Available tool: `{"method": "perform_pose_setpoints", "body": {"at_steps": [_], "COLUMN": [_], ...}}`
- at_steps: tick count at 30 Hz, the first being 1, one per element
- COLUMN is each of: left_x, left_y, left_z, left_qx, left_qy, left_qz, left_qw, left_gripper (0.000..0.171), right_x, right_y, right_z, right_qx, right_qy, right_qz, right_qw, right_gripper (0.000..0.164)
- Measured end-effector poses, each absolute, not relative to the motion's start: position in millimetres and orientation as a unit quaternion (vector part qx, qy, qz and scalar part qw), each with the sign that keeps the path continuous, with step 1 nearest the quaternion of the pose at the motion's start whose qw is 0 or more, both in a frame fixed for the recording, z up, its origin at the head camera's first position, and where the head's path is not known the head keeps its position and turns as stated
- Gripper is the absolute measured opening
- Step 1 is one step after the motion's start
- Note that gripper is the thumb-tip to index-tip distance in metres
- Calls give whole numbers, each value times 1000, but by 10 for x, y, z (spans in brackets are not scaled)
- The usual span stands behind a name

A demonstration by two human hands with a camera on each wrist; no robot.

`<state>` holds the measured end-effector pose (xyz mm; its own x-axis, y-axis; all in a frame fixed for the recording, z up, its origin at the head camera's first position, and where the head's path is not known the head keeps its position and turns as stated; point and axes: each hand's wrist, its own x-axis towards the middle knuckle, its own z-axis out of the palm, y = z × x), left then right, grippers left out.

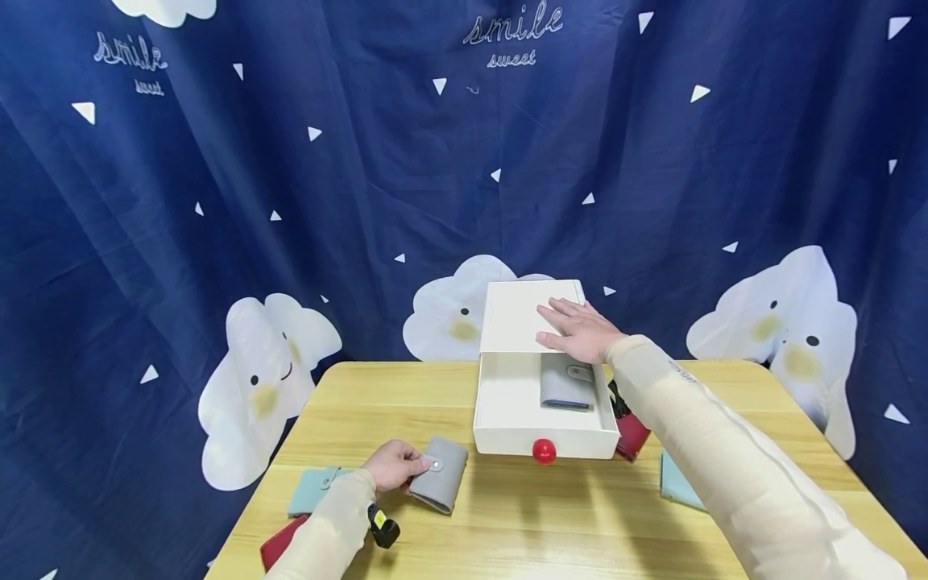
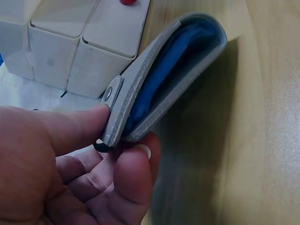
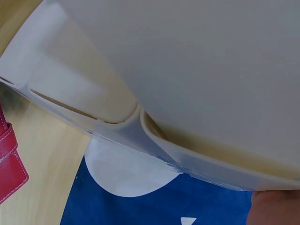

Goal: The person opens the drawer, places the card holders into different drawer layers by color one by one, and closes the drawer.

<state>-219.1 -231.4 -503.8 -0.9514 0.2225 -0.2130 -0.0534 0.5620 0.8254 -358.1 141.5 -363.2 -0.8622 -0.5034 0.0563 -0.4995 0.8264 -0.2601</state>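
My left hand (image 1: 394, 465) pinches a grey snap wallet (image 1: 444, 475) by its strap side, thumb on top and fingers beneath. In the left wrist view, blue lining shows inside the folded wallet (image 2: 125, 98), which tilts over the wood. A white drawer cabinet (image 1: 507, 318) stands at the back with its top drawer (image 1: 500, 399) pulled out; a red knob (image 1: 544, 451) sits on the drawer's front. Inside, to the right, lies another grey wallet (image 1: 564, 383). My right hand (image 1: 580, 330) rests on the cabinet top, fingers spread and fairly straight.
A light blue wallet (image 1: 308, 490) and a red one (image 1: 279, 544) lie left of my left forearm. Right of the cabinet are a red wallet (image 1: 633, 437) and a light blue one (image 1: 679, 486), partly behind my right sleeve. A dark blue curtain (image 1: 406, 161) hangs behind the table.
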Motion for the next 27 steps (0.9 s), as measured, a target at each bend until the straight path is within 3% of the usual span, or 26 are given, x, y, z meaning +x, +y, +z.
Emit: {"method": "perform_pose_setpoints", "body": {"at_steps": [27], "left_x": [-2200], "left_y": [-2350], "left_z": [-5002], "left_qx": [56], "left_qy": [852], "left_qz": [502], "left_qw": [136], "left_gripper": [21], "right_x": [-3546], "right_y": [1408], "right_z": [-3606], "right_qx": [-264], "right_qy": [954], "right_qz": [-141], "right_qw": [10], "right_gripper": [73]}}
